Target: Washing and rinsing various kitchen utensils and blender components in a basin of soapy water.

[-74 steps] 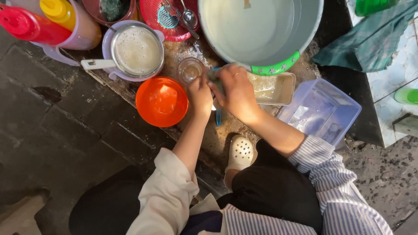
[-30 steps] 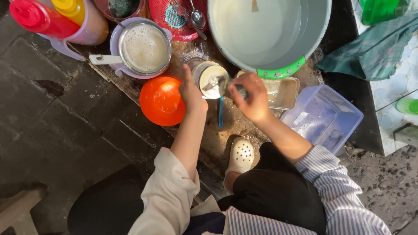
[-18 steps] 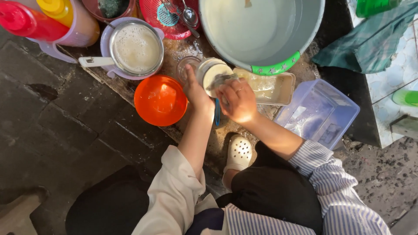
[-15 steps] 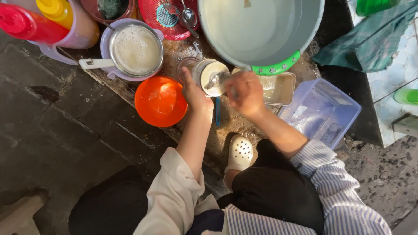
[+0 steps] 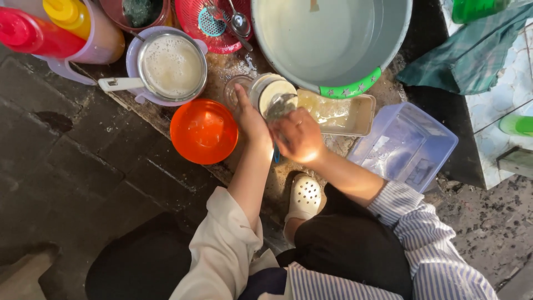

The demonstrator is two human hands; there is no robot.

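left hand gripping glass, perhaps sudsy, orange bowl beside

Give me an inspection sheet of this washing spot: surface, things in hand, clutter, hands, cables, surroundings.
Surface: wet, stained stone ground, dark pavers to the left.
Things in hand: glass jar, tilted, with something pale and sudsy at its mouth.
Clutter: orange bowl; strainer over a lilac pot; large grey basin; rectangular tray; clear blue box; red basket with spoons; red and yellow squeeze bottles.
Hands: left hand steadies the jar; right hand works at its mouth.
Cables: nothing seen.
Surroundings: green cloth at right; person squatting, white clog below.
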